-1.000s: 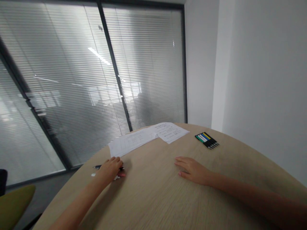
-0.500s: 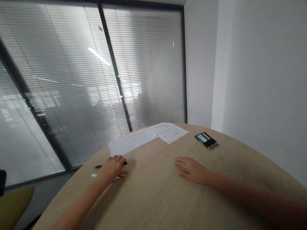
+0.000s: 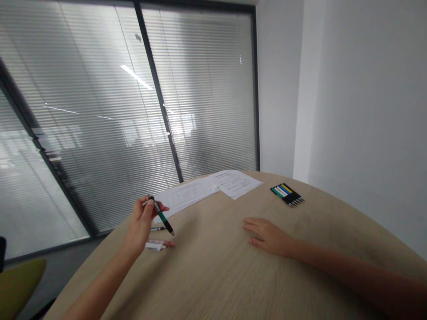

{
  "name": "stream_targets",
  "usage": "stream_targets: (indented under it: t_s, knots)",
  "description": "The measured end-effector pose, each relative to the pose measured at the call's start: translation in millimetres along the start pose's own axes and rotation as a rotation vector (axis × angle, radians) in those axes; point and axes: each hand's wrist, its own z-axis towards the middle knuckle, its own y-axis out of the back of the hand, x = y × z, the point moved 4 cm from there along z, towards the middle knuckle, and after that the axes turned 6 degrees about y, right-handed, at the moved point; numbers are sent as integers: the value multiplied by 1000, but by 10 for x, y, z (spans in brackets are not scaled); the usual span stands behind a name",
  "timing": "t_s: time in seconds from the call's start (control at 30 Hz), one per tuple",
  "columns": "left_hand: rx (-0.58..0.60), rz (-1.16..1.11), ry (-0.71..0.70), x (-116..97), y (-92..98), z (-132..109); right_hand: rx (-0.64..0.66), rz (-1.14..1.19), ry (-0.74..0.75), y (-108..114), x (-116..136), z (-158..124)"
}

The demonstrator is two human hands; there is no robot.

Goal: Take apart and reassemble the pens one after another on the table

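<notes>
While the left hand (image 3: 142, 222) is pinching a green-and-black pen (image 3: 162, 218) between thumb and fingertips, the pen is tilting in the air above the worktop (image 3: 213, 271). The right hand (image 3: 267, 237) is lying spread and flat on the wood. Just below the pen, a thin dark pen (image 3: 157, 229) and a small white object (image 3: 155, 245) are resting. A loosening pinch could be letting the pen drop onto them or roll toward the curved worktop edge. Farther ahead, two printed sheets (image 3: 210, 186) are lying near the far edge, while a row of coloured pens (image 3: 287, 194) is sitting well apart from both hands. Slatted blinds (image 3: 200, 89) are filling the glass partition beyond, and an olive chair (image 3: 16, 280) is standing at the left.
</notes>
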Motion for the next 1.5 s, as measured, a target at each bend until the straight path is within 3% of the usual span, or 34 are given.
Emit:
stream_targets:
  t_s: [0.07,0.2,0.4,0.7,1.2,1.5]
  knots:
    - [31,-308,161,-51,-30,-31,6,-6,3,1,2,1]
    - [200,-687,473,-108,-106,-112,10,-20,6,7,8,3]
    - [284,-876,596,-52,-113,-138,10,-31,12,3,9,-3]
    - [357,-890,584,-56,-101,-129,-5,-44,15,-22,-15,4]
    - [365,-955,596,22,-199,-210,-6,-39,21,-19,-11,-2]
    - [349,-984,621,79,-375,-322,18,-46,12,-13,-5,7]
